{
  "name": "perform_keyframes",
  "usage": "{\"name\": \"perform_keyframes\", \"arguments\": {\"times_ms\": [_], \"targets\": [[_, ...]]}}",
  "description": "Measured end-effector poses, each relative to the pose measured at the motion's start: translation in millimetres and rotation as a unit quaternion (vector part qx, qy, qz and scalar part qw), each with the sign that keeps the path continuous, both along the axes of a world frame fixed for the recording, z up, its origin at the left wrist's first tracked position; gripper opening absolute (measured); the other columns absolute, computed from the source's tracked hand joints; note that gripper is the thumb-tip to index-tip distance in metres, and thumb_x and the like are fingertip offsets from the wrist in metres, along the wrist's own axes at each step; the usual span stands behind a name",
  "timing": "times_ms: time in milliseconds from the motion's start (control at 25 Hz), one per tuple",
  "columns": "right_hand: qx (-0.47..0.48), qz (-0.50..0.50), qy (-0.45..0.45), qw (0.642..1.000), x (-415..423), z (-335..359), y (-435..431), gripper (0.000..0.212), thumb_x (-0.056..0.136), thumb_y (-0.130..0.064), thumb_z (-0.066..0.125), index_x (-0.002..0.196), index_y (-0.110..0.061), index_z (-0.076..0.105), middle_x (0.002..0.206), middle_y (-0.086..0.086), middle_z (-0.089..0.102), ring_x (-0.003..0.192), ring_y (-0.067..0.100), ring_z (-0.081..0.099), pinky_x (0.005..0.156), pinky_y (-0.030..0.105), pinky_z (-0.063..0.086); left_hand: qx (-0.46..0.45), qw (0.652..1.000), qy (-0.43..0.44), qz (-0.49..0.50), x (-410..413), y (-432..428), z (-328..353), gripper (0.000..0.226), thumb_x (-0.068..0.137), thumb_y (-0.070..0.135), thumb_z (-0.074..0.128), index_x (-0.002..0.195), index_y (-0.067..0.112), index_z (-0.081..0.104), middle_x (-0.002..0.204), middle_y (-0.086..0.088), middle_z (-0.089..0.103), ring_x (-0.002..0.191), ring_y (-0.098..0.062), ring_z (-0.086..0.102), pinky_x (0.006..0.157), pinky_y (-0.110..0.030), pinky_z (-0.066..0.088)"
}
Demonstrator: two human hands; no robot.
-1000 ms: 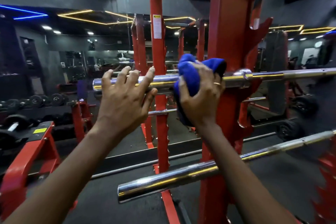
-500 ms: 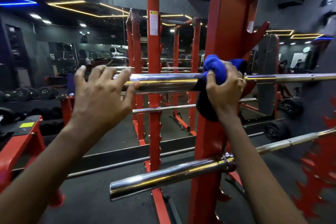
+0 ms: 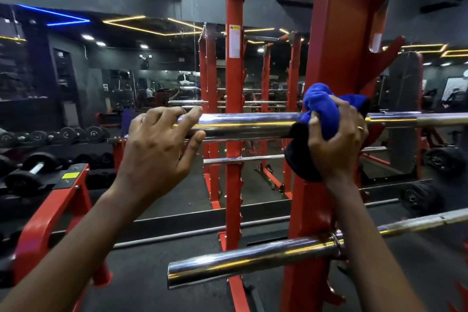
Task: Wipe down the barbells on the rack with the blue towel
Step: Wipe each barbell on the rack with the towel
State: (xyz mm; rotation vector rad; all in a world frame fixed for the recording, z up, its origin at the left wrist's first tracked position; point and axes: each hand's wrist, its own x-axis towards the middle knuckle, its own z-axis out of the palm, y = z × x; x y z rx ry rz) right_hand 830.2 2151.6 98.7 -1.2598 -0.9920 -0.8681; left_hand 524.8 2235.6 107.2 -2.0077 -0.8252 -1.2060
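Note:
The upper chrome barbell (image 3: 248, 125) lies across the red rack (image 3: 326, 63) at chest height. My right hand (image 3: 336, 142) is wrapped around the blue towel (image 3: 321, 106), which is bunched over the bar's sleeve just left of the rack upright. My left hand (image 3: 157, 149) sits at the sleeve's free end, fingers curled over the top and thumb beneath. A second chrome barbell (image 3: 253, 261) rests lower on the same rack, untouched.
A second red upright (image 3: 234, 114) stands behind the bar, in front of a wall mirror. Dumbbells (image 3: 33, 172) fill a red-framed rack at the left. Black rubber floor lies below. Weight plates (image 3: 440, 162) sit at the right.
My right hand has slid the towel rightward along the upper bar toward the rack upright. My left hand has closed in on the bar's free end and now curls over it.

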Motion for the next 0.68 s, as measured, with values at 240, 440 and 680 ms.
{"name": "perform_keyframes", "arguments": {"times_ms": [240,440,680], "targets": [[-0.007,0.024,0.04,0.999,-82.1,5.3,14.0,0.047,0.086,-0.046,0.056,0.126,-0.023,0.064,0.129,-0.004,0.065,0.123,0.026,0.056,0.113,0.052,0.032,-0.009,0.998,-0.015,-0.053,0.9,-2.9,2.3,0.048,0.1,0.04,0.046,0.143,0.019,0.055,0.121,-0.007,0.06,0.111,-0.03,0.05,0.089,-0.05,0.039],[-0.084,0.04,-0.184,0.979,-79.4,2.9,12.3,0.046,0.092,-0.041,0.06,0.131,-0.017,0.063,0.13,0.002,0.065,0.118,0.029,0.061,0.107,0.048,0.039,-0.083,0.984,-0.001,-0.155,-38.5,11.8,-1.3,0.057,0.102,0.037,0.039,0.154,0.013,0.037,0.146,-0.01,0.047,0.133,-0.028,0.044,0.108,-0.051,0.041],[-0.104,-0.008,0.064,0.993,-117.1,28.9,20.2,0.045,0.083,-0.047,0.051,0.113,-0.018,0.068,0.111,0.007,0.071,0.107,0.035,0.06,0.108,0.048,0.032,-0.141,0.972,0.025,-0.186,-90.2,21.1,-20.7,0.062,0.104,0.041,0.03,0.162,0.028,0.013,0.168,0.005,0.019,0.152,-0.013,0.02,0.122,-0.041,0.019]]}}
